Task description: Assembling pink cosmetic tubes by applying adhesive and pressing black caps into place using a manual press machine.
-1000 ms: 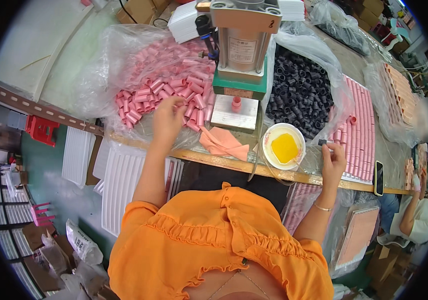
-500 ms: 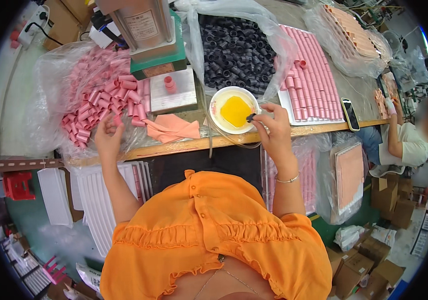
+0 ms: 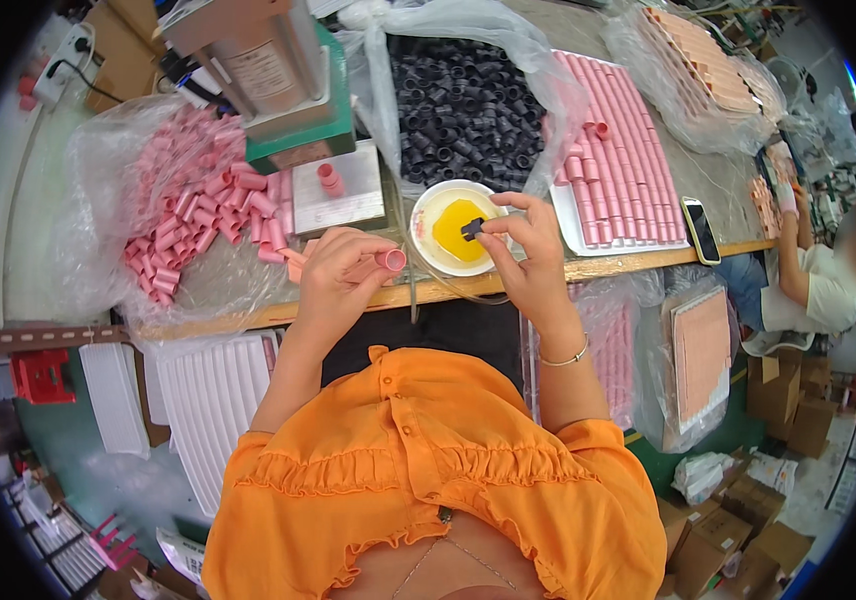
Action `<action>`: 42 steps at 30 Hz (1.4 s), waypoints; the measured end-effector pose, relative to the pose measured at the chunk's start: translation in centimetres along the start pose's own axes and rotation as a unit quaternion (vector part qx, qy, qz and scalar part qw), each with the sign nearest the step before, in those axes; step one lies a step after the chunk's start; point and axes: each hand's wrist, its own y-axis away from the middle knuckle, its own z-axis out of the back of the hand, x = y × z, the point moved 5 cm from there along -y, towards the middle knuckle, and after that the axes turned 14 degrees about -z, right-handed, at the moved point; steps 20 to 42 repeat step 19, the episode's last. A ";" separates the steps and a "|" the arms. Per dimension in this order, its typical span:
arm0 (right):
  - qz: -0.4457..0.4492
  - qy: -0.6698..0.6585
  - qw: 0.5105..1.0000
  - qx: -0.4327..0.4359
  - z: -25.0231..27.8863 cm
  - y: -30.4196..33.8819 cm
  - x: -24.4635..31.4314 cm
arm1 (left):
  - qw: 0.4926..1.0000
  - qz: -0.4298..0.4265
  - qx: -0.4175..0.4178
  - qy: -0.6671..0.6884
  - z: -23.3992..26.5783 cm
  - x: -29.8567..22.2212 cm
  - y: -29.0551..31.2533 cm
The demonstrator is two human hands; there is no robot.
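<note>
Between the fingers of my left hand (image 3: 336, 283) is a pink tube (image 3: 391, 260), its open end turned toward my right hand. My right hand (image 3: 526, 255) pinches a small black ring-shaped piece (image 3: 472, 229) over a white bowl (image 3: 429, 262) with yellow contents (image 3: 453, 222). Whether the black piece touches the yellow cannot be told. Loose pink tubes (image 3: 184, 225) lie heaped on clear plastic at the left. Behind the bowl, a plastic bag (image 3: 378, 100) holds many black pieces (image 3: 463, 115). The orange cloth (image 3: 295, 264) is mostly hidden behind my left hand.
A press on a green base (image 3: 298, 140) stands behind a metal block (image 3: 343, 205) bearing one upright pink piece (image 3: 330, 180). Pink tubes in rows (image 3: 628, 160) fill a white tray at the right, beside a phone (image 3: 700, 230). Another person (image 3: 818, 260) sits at the far right.
My left hand has moved right from the pink heap, bringing a tube to the front of the table. My right hand has shifted slightly left, with the black piece now over the bowl.
</note>
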 end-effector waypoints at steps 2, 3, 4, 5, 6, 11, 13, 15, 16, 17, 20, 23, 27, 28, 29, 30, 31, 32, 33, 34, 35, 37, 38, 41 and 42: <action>-0.051 -0.106 0.993 0.020 -0.5 0.7 0.2 | 0.995 0.065 -0.012 0.078 -1.1 0.6 0.2; -0.097 -0.213 0.971 0.046 -0.9 1.1 0.1 | 0.979 0.135 -0.029 0.151 -1.8 1.4 0.8; -0.109 -0.259 0.958 0.053 -1.3 1.3 0.1 | 0.927 0.186 -0.073 0.316 -2.8 2.4 1.3; -0.109 -0.257 0.959 0.049 -1.6 1.6 0.0 | 0.927 0.183 -0.070 0.319 -3.4 2.9 1.4; -0.115 -0.274 0.954 0.036 -1.9 1.9 -0.3 | 0.827 0.257 -0.140 0.481 -4.4 3.8 1.8; -0.025 -0.131 0.990 -0.052 -2.5 2.3 2.0 | 0.622 0.350 -0.190 0.675 -8.3 3.4 3.0; 0.019 -0.069 0.992 -0.103 -2.8 2.2 2.0 | 0.634 0.334 -0.171 0.676 -9.1 2.7 2.7; 0.054 -0.023 0.991 -0.123 -2.7 2.3 2.2 | 0.647 0.313 -0.160 0.677 -9.5 2.4 2.6; 0.055 -0.030 0.991 -0.119 -2.5 2.2 2.1 | 0.641 0.308 -0.159 0.685 -9.6 2.4 2.5; 0.051 -0.020 0.990 -0.128 -2.2 2.2 1.8 | 0.637 0.309 -0.147 0.691 -9.9 2.5 2.7; 0.016 -0.109 0.993 -0.043 -2.3 1.6 0.4 | 0.629 0.320 -0.136 0.695 -10.1 3.4 3.1; 0.016 -0.109 0.993 -0.043 -2.3 1.6 0.4 | 0.629 0.320 -0.136 0.695 -10.1 3.4 3.1; 0.016 -0.109 0.993 -0.043 -2.3 1.6 0.4 | 0.629 0.320 -0.136 0.695 -10.1 3.4 3.1; 0.016 -0.109 0.993 -0.043 -2.3 1.6 0.4 | 0.629 0.320 -0.136 0.695 -10.1 3.4 3.1; 0.016 -0.109 0.993 -0.043 -2.3 1.6 0.4 | 0.629 0.320 -0.136 0.695 -10.1 3.4 3.1; 0.016 -0.109 0.993 -0.043 -2.3 1.6 0.4 | 0.629 0.320 -0.136 0.695 -10.1 3.4 3.1; 0.016 -0.109 0.993 -0.043 -2.3 1.6 0.4 | 0.629 0.320 -0.136 0.695 -10.1 3.4 3.1; 0.016 -0.109 0.993 -0.043 -2.3 1.6 0.4 | 0.629 0.320 -0.136 0.695 -10.1 3.4 3.1; 0.016 -0.109 0.993 -0.043 -2.3 1.6 0.4 | 0.629 0.320 -0.136 0.695 -10.1 3.4 3.1; 0.016 -0.109 0.993 -0.043 -2.3 1.6 0.4 | 0.629 0.320 -0.136 0.695 -10.1 3.4 3.1; 0.016 -0.109 0.993 -0.043 -2.3 1.6 0.4 | 0.629 0.320 -0.136 0.695 -10.1 3.4 3.1; 0.016 -0.109 0.993 -0.043 -2.3 1.6 0.4 | 0.629 0.320 -0.136 0.695 -10.1 3.4 3.1; 0.016 -0.109 0.993 -0.043 -2.3 1.6 0.4 | 0.629 0.320 -0.136 0.695 -10.1 3.4 3.1; 0.016 -0.109 0.993 -0.043 -2.3 1.6 0.4 | 0.629 0.320 -0.136 0.695 -10.1 3.4 3.1; 0.016 -0.109 0.993 -0.043 -2.3 1.6 0.4 | 0.629 0.320 -0.136 0.695 -10.1 3.4 3.1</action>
